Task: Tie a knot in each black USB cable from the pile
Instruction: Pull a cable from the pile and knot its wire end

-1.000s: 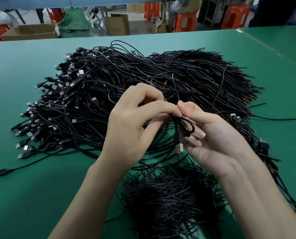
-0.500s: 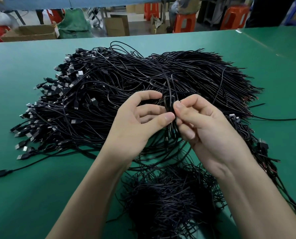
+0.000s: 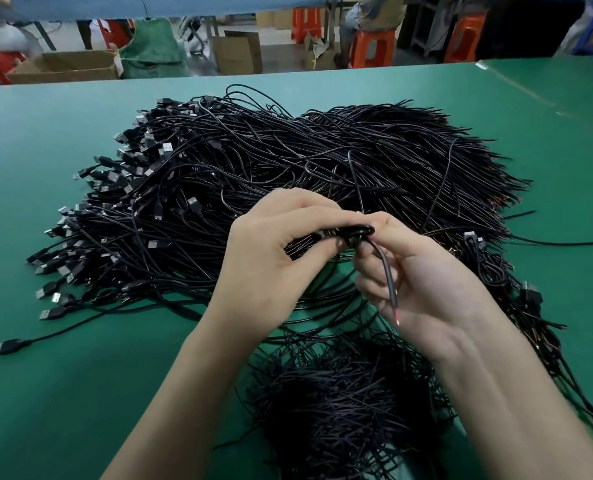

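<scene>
Here, just below the middle of the frame, both hands meet over the near edge of the pile [image 3: 288, 161] of black USB cables, which spreads across the centre of the green table [image 3: 63, 393] with its plug ends fanned toward the left side. The left hand [image 3: 271, 258] has its fingers curled inward and pinches one end of a small bunched loop of a single cable [image 3: 385, 273]. The right hand [image 3: 423, 282] pinches the other end of that loop between thumb and forefinger, its remaining fingers loosely bent and its palm turned up toward the camera. The loop sits tight between the two sets of fingertips; whether it is already a closed knot cannot be told. From it the cable's free tail runs down across the right palm and ends in a bare tip with a touch of red.

At the lower centre of the frame, between the forearms, lies a second tangled heap [image 3: 340, 410] of black cables. A lone plug [image 3: 6, 348] rests on the table at the left edge. Along the top, beyond the table, stand cardboard boxes [image 3: 66, 65] and orange stools [image 3: 373, 46].
</scene>
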A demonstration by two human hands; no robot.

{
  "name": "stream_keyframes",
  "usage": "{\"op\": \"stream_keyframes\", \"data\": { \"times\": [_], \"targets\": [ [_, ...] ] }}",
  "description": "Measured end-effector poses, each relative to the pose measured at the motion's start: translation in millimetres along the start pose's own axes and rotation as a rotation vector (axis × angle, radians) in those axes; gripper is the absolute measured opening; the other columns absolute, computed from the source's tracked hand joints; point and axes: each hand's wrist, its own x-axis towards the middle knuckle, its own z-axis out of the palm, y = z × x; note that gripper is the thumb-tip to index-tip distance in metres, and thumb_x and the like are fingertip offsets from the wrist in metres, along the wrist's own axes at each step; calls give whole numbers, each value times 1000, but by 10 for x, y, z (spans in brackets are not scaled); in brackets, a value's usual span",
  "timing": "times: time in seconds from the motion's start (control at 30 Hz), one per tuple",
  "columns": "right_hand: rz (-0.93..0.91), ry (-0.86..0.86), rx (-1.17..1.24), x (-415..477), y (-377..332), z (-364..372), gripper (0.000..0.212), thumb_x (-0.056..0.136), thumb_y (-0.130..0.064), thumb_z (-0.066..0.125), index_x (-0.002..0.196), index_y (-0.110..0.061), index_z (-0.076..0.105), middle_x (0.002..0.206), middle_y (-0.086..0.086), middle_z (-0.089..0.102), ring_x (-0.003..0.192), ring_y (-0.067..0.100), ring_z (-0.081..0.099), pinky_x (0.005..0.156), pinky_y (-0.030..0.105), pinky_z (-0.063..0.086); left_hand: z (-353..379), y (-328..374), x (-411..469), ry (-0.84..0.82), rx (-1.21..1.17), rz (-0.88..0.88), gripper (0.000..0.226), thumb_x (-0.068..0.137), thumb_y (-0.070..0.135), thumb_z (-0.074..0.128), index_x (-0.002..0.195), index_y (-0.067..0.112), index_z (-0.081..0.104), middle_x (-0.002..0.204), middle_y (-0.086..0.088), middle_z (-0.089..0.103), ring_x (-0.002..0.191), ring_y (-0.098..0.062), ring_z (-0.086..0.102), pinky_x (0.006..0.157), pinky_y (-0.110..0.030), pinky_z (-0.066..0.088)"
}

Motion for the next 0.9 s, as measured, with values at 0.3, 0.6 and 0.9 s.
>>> {"op": "stream_keyframes", "data": {
  "times": [0.3,0.6,0.9],
  "targets": [
    [-142,82,-474,-32,-118,-110,14,97,-21,64,106,-9,63,83,6,75,70,16,70,52,26,53,22,12,-8,-123,-181,-90,34,95,-1,71,122,19,76,106,7,77,106,-15,73,95,-24,53],
    [-363,529,-1523,-111,-464,-532,14,89,-40,70,88,-33,57,74,-14,68,67,2,58,60,30,41,-400,-462,-58,97,240,-536,27,100,17,67,120,34,69,116,20,62,102,1,59,95,-23,48],
    [-110,628,-1686,-32,-483,-816,15,89,-35,70,86,-32,56,83,-9,63,83,19,58,69,38,49,-529,-594,-138,-234,598,-660,64,99,17,68,155,34,40,143,15,62,133,-25,57,111,-45,43]
  ]
}}
